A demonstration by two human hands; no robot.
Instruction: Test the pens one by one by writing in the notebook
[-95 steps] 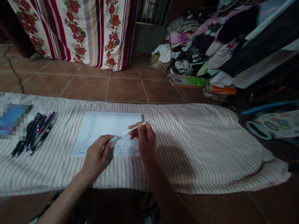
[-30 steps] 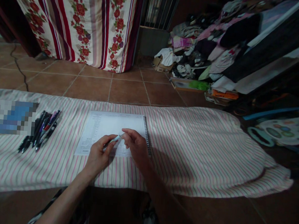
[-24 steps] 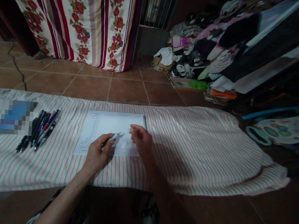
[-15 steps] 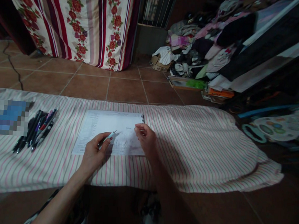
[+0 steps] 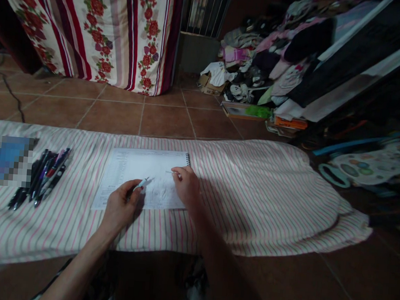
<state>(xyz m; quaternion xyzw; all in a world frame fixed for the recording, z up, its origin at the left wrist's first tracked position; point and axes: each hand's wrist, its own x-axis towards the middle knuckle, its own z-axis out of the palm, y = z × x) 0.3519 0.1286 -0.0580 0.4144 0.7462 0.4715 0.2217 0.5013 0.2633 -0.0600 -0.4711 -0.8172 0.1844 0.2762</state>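
A white pen (image 5: 143,182) pokes out from my left hand (image 5: 124,201), whose fingers are closed around it over the lower part of a spiral notebook (image 5: 144,159). Its thin tip points up and to the right. My right hand (image 5: 187,186) hovers over the notebook's right side, thumb and fingertips pinched together. Something small and thin seems to be between them, too small to name. Scribbled marks cover the page between the two hands, and print runs along its left and top edges. My right wrist hides the notebook's lower right corner.
Several pens (image 5: 42,177) lie in a heap on the striped cloth (image 5: 269,197) at left, beside a blurred-out blue item (image 5: 5,158). Beyond stand a floral curtain (image 5: 105,31) and a pile of clothes (image 5: 262,58) on the tiled floor. A baby walker-like toy (image 5: 365,167) is at right.
The view has shifted slightly, so everything sits a little further left. My right hand has moved left over the page, closer to the left hand, and its fingers are pinched tighter.
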